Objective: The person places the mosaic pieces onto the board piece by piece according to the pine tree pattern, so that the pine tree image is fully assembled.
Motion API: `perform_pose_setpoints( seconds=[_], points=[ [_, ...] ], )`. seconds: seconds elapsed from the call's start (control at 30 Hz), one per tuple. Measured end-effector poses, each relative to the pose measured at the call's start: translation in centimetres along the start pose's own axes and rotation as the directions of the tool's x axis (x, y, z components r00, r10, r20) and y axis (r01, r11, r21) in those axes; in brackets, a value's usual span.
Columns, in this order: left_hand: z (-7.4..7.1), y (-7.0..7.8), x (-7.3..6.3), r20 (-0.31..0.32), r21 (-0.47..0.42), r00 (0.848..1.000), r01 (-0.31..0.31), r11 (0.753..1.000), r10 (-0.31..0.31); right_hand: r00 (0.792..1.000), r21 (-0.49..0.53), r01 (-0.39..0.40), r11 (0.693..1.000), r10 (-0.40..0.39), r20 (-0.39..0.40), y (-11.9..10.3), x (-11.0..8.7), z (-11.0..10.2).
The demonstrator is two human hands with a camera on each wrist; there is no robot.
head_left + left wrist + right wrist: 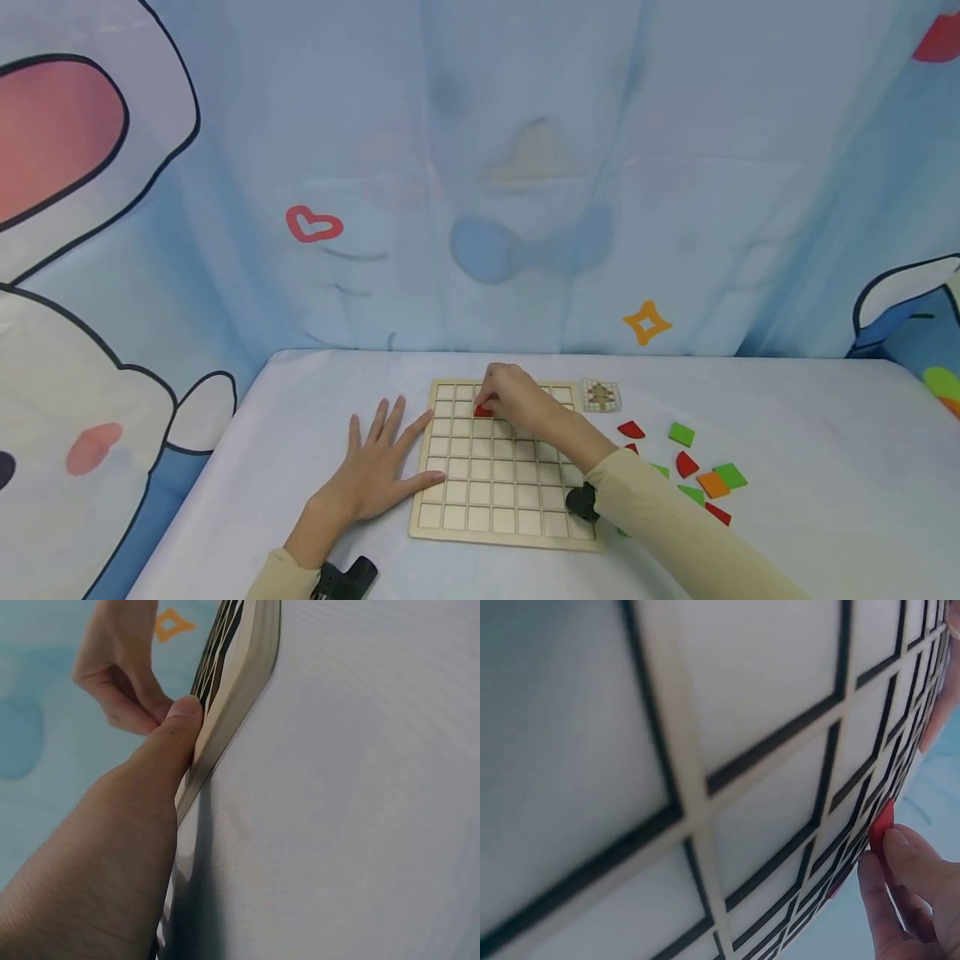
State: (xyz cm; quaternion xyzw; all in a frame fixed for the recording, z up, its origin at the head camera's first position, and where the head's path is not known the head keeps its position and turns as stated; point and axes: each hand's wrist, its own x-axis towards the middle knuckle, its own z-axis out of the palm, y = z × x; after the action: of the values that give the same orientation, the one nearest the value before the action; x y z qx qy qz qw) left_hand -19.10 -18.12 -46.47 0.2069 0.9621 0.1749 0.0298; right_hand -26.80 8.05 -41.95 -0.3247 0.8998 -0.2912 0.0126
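Observation:
A wooden grid board lies on the white-covered table. My right hand is over its far part and pinches a small red tile between thumb and fingers, close over the cells. Another bit of red shows beside those fingers in the right wrist view. My left hand lies spread at the board's left side. Its thumb rests on the board's edge, and the index fingertip is right at the rim.
A small pattern card lies at the board's far right corner. Right of the board several loose tiles are scattered: red, green and orange. My right forearm covers part of the board and tiles. A printed blue curtain hangs behind the table.

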Motion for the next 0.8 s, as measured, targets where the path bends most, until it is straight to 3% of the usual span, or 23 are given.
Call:
perform_pose_setpoints(
  seconds=[0.23, 0.53, 0.8],
  points=[
    [0.01, -0.04, 0.29, 0.04, 0.012, 0.999, 0.013, 1.0, -0.014, 0.999, -0.063, 0.052, 0.997, -0.051, 0.013, -0.32, 0.02, -0.04],
    [-0.13, -0.18, 0.34, 0.049, 0.004, 0.999, 0.016, 1.0, -0.016, 0.997, -0.147, 0.052, 0.988, -0.045, 0.056, -0.77, 0.17, 0.02],
    [-0.21, 0.02, 0.19, 0.052, 0.015, 0.999, 0.011, 1.0, -0.012, 0.997, -0.086, 0.022, 0.996, -0.016, 0.072, -0.9, -0.5, -0.17]
  ],
)
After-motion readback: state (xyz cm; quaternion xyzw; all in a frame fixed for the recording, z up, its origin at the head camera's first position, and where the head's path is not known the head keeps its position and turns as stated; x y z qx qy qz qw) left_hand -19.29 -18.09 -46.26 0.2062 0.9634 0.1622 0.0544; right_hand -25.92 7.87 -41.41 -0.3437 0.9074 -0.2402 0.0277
